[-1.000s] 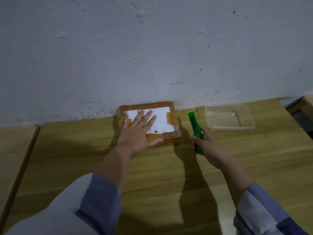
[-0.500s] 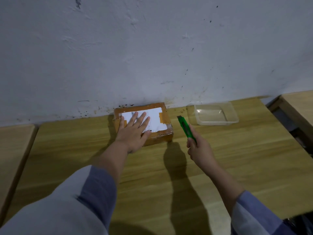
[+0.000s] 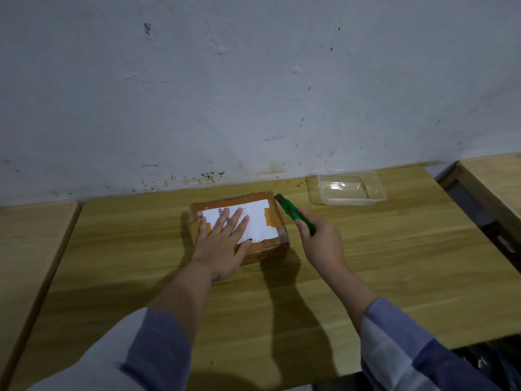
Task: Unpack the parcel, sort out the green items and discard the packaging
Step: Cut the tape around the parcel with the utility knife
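A small brown cardboard parcel (image 3: 270, 238) with a white shipping label and tape lies on the wooden table (image 3: 394, 263), near the wall. My left hand (image 3: 222, 241) presses flat on its top, fingers spread over the label. My right hand (image 3: 318, 238) grips a green utility knife (image 3: 293, 213) just right of the parcel. The knife's tip points at the parcel's far right corner. The parcel is sealed, so its contents are hidden.
A clear plastic container (image 3: 348, 187) stands at the back right by the white wall. A second table (image 3: 33, 235) adjoins on the left, a third (image 3: 496, 179) on the right across a gap. Something dark (image 3: 485, 359) lies at the bottom right.
My right hand lifted the green knife off the table and brought it left, up to the parcel's far right corner. My left hand stayed flat on the parcel.
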Tool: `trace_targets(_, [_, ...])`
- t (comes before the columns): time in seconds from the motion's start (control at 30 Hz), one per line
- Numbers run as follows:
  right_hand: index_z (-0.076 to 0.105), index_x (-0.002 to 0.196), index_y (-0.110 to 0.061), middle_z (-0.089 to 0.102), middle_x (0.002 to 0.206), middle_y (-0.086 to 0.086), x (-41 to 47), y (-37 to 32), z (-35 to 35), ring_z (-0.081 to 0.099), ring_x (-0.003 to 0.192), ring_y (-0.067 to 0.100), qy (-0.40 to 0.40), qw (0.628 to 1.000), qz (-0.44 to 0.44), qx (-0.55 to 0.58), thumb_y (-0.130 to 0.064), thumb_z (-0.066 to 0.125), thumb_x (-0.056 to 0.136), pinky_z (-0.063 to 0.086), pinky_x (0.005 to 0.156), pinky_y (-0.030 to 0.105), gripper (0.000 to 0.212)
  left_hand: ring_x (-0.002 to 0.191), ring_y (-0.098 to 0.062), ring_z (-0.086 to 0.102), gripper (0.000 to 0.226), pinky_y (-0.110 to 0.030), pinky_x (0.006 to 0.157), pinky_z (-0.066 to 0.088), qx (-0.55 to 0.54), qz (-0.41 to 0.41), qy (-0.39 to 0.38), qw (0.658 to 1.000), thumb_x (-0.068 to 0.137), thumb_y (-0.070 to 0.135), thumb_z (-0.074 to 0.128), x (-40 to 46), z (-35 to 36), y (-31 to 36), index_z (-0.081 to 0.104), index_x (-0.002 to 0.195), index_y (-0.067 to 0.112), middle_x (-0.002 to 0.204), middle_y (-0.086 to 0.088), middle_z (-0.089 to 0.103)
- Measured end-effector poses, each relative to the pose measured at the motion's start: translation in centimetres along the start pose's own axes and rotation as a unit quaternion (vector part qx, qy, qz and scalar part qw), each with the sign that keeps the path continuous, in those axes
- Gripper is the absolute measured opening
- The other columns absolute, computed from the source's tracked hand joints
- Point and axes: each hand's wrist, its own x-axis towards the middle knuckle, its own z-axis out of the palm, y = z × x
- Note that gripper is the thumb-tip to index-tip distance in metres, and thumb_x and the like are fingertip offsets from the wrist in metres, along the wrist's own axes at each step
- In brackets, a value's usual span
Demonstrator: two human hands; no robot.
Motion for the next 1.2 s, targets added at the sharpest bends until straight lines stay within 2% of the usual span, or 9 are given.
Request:
trace_targets(0.23, [0.053, 0.131, -0.028, 0.072, 0.094, 0.007, 0.3, 0.1, 0.5, 0.064, 0.064, 0.021, -0.005, 1.0, 0.02, -0.002, -0.027, 0.051, 0.095, 0.055, 0.052, 0.039, 0.036, 0.144, -0.016, -0.024, 0.068, -0.051, 0.11, -0.019, 0.008, -0.004, 0.0, 1.0, 0.087, 0.06, -0.004, 0.0, 0.1, 0.1, -0.012, 0.149, 0.035, 0.157, 0.01, -0.021])
trace_targets(0.37, [0.053, 0.132, -0.027, 0.072, 0.091, 0.009, 0.6, 0.2, 0.9, 0.058, 0.056, 0.016, -0.017, 1.0, 0.021, -0.002, -0.027, 0.05, 0.095, 0.044, 0.044, 0.03, 0.037, 0.144, -0.016, -0.024, 0.07, -0.052, 0.111, -0.019, 0.004, -0.002, 0.004, 1.0, 0.085, 0.063, -0.007, 0.1, 0.2, -0.1, -0.011, 0.149, 0.035, 0.157, 0.011, -0.021])
trace_targets(0.53, [0.049, 0.135, -0.027, 0.072, 0.093, 0.01, 0.9, 0.1, 0.9, 0.063, 0.064, 0.022, -0.031, 0.999, 0.016, -0.025, -0.026, 0.048, 0.096, 0.05, 0.051, 0.032, 0.039, 0.143, -0.016, -0.025, 0.074, -0.051, 0.11, -0.021, -0.006, 0.001, 0.009, 1.0, 0.081, 0.065, -0.012, 0.1, 0.2, -0.1, -0.01, 0.149, 0.036, 0.156, 0.012, -0.021])
trace_targets(0.7, [0.035, 0.142, -0.028, 0.066, 0.106, 0.013, 2.0, -1.5, 0.6, 0.066, 0.086, 0.032, -0.14, 0.987, 0.046, -0.066, -0.016, 0.042, 0.096, 0.059, 0.071, 0.047, 0.047, 0.143, -0.016, -0.025, 0.079, -0.052, 0.11, -0.019, -0.002, 0.004, 0.009, 1.0, 0.076, 0.064, -0.016, 0.1, 0.3, -0.2, -0.011, 0.149, 0.036, 0.156, 0.011, -0.022])
trace_targets(0.8, [0.027, 0.144, -0.026, 0.058, 0.116, 0.014, 2.7, -3.3, -0.2, 0.061, 0.084, 0.033, -0.186, 0.978, 0.057, -0.081, -0.007, 0.038, 0.094, 0.056, 0.063, 0.042, 0.054, 0.143, -0.016, -0.025, 0.075, -0.053, 0.111, -0.018, 0.0, 0.004, 0.011, 1.0, 0.08, 0.064, -0.013, 0.1, 0.4, -0.2, -0.011, 0.149, 0.035, 0.156, 0.011, -0.022])
trace_targets(0.93, [0.017, 0.149, -0.024, 0.057, 0.118, 0.016, 3.1, -5.0, -0.5, 0.058, 0.069, 0.027, -0.231, 0.953, 0.025, -0.193, -0.002, 0.036, 0.092, 0.052, 0.055, 0.036, 0.064, 0.144, -0.015, -0.024, 0.071, -0.053, 0.111, -0.018, -0.001, -0.001, 0.014, 1.0, 0.084, 0.062, -0.008, 0.1, 0.5, -0.2, -0.011, 0.149, 0.035, 0.157, 0.012, -0.02])
trace_targets(1.03, [0.01, 0.15, -0.02, 0.061, 0.116, 0.018, 2.6, -5.2, 0.2, 0.062, 0.084, 0.03, -0.241, 0.934, -0.001, -0.265, -0.001, 0.04, 0.089, 0.053, 0.065, 0.038, 0.07, 0.144, -0.014, -0.022, 0.067, -0.053, 0.111, -0.018, -0.008, -0.014, 0.015, 1.0, 0.088, 0.058, 0.0, 0.2, 0.5, 0.0, -0.01, 0.15, 0.035, 0.157, 0.012, -0.019])
trace_targets(1.13, [0.018, 0.147, -0.021, 0.063, 0.109, 0.016, 1.6, -4.5, 0.9, 0.059, 0.084, 0.03, -0.23, 0.937, 0.002, -0.262, -0.007, 0.043, 0.09, 0.049, 0.058, 0.035, 0.063, 0.145, -0.014, -0.021, 0.061, -0.054, 0.112, -0.017, -0.004, -0.024, 0.012, 1.0, 0.095, 0.057, 0.007, 0.2, 0.4, 0.2, -0.009, 0.15, 0.035, 0.158, 0.012, -0.018])
trace_targets(1.2, [0.022, 0.145, -0.022, 0.062, 0.11, 0.016, 1.1, -4.4, 0.7, 0.061, 0.089, 0.031, -0.222, 0.941, 0.007, -0.254, -0.011, 0.043, 0.092, 0.054, 0.068, 0.038, 0.058, 0.145, -0.014, -0.021, 0.06, -0.053, 0.112, -0.017, -0.005, -0.027, 0.013, 1.0, 0.097, 0.055, 0.012, 0.2, 0.4, 0.3, -0.009, 0.15, 0.035, 0.158, 0.012, -0.018])
